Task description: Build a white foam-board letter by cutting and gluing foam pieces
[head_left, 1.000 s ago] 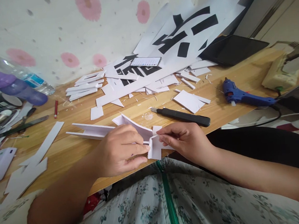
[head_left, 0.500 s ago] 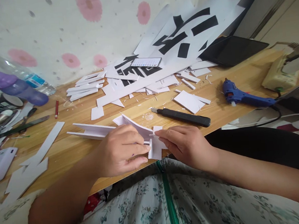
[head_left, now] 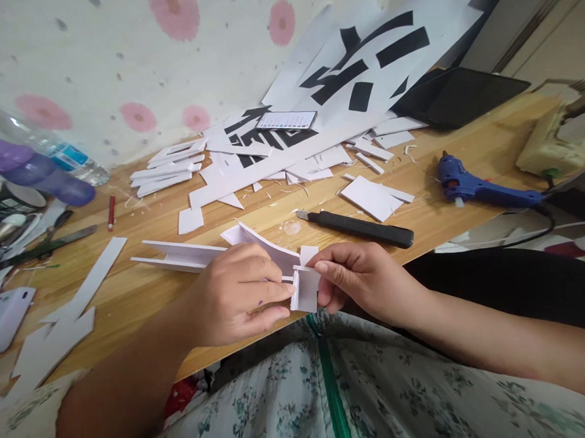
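A white foam-board model (head_left: 270,247) with upright walls lies near the table's front edge, its long channel-like arm reaching left. My left hand (head_left: 242,291) is closed over the middle of it, thumb and fingers gripping a wall and hiding much of the piece. At its right end my right hand (head_left: 363,275) pinches the edge of a small white flap (head_left: 307,289) between thumb and fingers. Just beyond the hands lies a black utility knife (head_left: 360,228), its tip pointing left.
A blue glue gun (head_left: 484,191) rests at the right, by a power strip (head_left: 548,140). White offcuts (head_left: 370,198) and printed sheets (head_left: 357,63) with a phone (head_left: 286,121) lie at the back. Bottles (head_left: 36,172) and cut strips (head_left: 86,284) are on the left.
My right hand has turned and curled, its thumb now pinching the flap's edge where its fingers lay stretched over it before. My left hand has stayed in place.
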Available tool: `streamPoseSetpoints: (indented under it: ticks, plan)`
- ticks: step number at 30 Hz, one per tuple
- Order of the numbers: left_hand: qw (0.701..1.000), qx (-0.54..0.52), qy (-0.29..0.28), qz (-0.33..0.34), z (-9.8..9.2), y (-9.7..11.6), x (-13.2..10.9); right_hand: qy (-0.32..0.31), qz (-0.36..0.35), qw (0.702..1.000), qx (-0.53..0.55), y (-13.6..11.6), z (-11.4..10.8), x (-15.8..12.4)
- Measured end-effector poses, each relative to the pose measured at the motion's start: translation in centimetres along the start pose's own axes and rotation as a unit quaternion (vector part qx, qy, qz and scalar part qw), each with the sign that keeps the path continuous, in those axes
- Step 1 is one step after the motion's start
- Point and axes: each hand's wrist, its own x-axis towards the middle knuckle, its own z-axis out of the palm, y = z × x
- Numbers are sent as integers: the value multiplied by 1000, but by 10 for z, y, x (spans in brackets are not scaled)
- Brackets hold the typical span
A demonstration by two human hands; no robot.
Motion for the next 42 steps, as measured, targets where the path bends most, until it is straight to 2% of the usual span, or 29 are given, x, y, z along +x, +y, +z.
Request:
streamPoseSetpoints:
  ticks: [7,16,22,33,37,42]
  plan:
    - [1000,-1,1,-2,1,0,0,-37,70,994,75,1,2,1]
    - [1000,-1,5,2,1,-1,0,-66,86,994,29,-2,4,0]
    - [1000,4,-3,1,0,0,0,-78,90,987,105,2,3,3]
    - [1000,-4,5,3,1,0,2,-117,134,953,246,0,9,3]
    - [1000,-8,7,3,1,0,2,-118,89,943,297,-9,2,0]
    - [1000,-11,2,-4,0,0,1,-58,11,954,293,-23,-11,-3]
